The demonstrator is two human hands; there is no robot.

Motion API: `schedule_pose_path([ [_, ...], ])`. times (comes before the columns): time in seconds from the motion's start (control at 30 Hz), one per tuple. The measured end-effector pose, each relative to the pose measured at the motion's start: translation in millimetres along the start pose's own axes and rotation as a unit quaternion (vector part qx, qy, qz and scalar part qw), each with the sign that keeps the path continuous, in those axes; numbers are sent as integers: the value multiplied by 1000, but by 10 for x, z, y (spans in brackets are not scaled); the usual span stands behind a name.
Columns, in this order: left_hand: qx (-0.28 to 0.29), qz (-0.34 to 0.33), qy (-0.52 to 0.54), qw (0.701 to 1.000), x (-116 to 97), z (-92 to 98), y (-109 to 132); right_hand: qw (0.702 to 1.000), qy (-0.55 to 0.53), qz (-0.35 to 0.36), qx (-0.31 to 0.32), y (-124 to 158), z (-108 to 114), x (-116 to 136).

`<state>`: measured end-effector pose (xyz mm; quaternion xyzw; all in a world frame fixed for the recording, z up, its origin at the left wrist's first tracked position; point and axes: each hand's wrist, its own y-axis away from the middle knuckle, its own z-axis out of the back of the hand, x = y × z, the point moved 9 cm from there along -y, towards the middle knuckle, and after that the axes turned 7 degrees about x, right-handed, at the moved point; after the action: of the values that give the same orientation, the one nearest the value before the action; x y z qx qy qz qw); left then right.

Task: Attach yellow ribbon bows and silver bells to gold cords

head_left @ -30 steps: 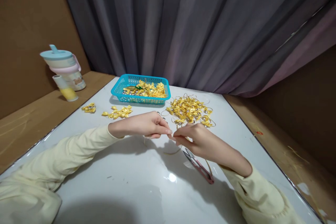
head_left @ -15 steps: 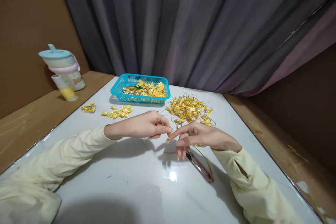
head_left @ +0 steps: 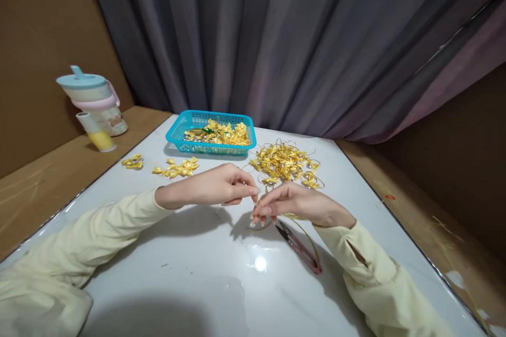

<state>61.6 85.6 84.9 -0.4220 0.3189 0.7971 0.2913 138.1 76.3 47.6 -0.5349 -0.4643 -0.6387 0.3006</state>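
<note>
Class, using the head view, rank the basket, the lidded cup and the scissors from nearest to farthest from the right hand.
1. Scissors: just below the right hand in the picture.
2. Basket: beyond the hand, to its left.
3. Lidded cup: far left.

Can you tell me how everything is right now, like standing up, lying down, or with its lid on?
Left hand: fingers bent, close to the other hand; can't tell what it holds.
Right hand: fingers curled, over the table.
Snips: lying on the table.
Yellow bows: heaped loosely.
Blue basket: upright, with bows inside.
Tumbler: standing, lid on.
Curtain: hanging in folds.
</note>
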Motion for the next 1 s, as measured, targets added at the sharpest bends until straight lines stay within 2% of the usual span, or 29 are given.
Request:
schedule_pose_path([
  [0.23, -19, -3, 4, 1000, -38, 66, 30, 999, -31, 5, 4, 17, 17, -19],
  [0.5, -24, -5, -17, 1000, -50, 93, 42, 1000, -22, -16, 7, 33, 2, -8],
  [0.67, -47, -14, -46, 998, -91, 148, 67, 999, -20, -27, 8, 26, -1, -34],
  [1.0, -51, -16, -39, 998, -66, 163, 72, 999, -3, -29, 16, 32, 9, -63],
])
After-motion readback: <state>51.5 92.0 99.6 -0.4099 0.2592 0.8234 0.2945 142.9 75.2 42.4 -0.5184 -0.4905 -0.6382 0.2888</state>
